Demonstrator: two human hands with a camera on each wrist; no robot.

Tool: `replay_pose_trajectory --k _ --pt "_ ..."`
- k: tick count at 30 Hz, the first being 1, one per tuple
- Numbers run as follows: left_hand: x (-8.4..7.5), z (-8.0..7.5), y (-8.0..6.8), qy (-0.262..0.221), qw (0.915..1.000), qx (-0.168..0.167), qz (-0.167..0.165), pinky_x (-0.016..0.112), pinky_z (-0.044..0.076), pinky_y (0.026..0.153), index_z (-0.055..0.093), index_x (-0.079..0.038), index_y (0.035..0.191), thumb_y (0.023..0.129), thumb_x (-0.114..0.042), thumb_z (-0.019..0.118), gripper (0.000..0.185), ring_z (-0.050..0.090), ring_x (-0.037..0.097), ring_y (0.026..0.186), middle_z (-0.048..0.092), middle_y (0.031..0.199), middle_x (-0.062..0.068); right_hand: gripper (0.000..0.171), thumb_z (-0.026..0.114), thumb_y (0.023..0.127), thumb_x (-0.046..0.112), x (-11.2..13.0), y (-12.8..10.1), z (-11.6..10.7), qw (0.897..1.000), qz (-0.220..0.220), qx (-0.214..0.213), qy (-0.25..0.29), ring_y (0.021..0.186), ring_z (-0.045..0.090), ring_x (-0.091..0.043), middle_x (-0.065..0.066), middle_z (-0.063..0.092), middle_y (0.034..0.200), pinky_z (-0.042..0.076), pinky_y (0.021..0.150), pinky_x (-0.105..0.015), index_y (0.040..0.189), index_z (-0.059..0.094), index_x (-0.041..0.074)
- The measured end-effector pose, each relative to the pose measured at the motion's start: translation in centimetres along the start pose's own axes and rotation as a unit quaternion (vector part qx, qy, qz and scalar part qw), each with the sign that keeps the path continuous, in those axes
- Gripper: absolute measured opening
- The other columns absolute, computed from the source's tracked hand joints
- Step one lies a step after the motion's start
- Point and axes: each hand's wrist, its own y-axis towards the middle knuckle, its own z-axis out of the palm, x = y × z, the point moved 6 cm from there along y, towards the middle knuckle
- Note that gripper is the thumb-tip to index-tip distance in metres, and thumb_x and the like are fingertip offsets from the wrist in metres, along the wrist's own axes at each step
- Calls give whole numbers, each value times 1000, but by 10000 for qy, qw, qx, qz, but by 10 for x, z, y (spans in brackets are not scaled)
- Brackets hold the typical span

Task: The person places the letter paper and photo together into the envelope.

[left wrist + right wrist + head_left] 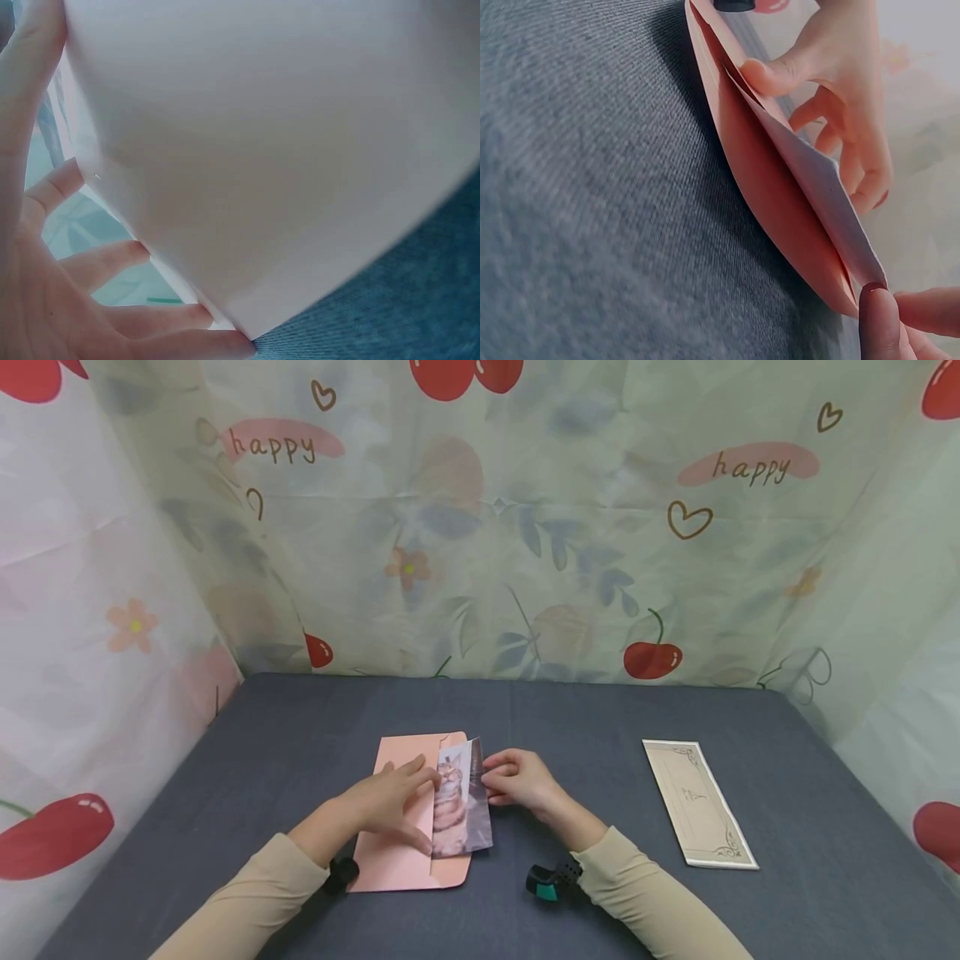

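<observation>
Pink envelope (pixel 393 867): flat on the grey table (pixel 585 718), partly under the left hand; long axis running near to far, mouth along the right side.

Picture card (pixel 459 814): at the envelope's mouth, printed face upward, seemingly tucked in along the left edge and sticking out over the right edge; outer part raised off the envelope's back panel in the right wrist view.

Card's direction: long axis near to far, almost parallel to the envelope's mouth; pointing into the envelope with a long edge, not a short end.

Left hand (pixel 386 802): over the envelope, spread wide, not clenched; touching along the lip of the mouth with thumb and fingertips, apparently to keep it gaping.

Right hand (pixel 528 785): just right of the envelope, pinching the outer edge of the card between thumb and fingers.

Tall beige card (pixel 697 802): well to the right of the envelope, untouched; long axis near to far, with the far end leaning toward the envelope.

Step in hand: judged as working the card at the mouth of the envelope; inward or outward, cannot tell.

Next move: likely calling for a gaping mouth, a level card and a straight sideways slide, without catching corners on the lip.
</observation>
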Motion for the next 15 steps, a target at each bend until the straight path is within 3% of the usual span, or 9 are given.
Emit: replay_pose_trajectory --k 8,15 --pt "0 0 -1 25 10000 4 -35 64 30 104 44 -29 127 59 -63 77 83 25 54 135 23 155 17 26 61 86 -1 3 -2 7 10000 0 -6 -50 61 61 -8 -13 68 82 57 60 -27 111 56 -8" --pt "0 0 0 13 10000 -32 -15 64 31 104 45 -29 121 58 -62 78 78 26 54 134 24 154 16 29 61 86 0 5 -3 11 9999 -69 77 -77 60 62 -7 -15 70 83 57 59 -27 113 56 -8"
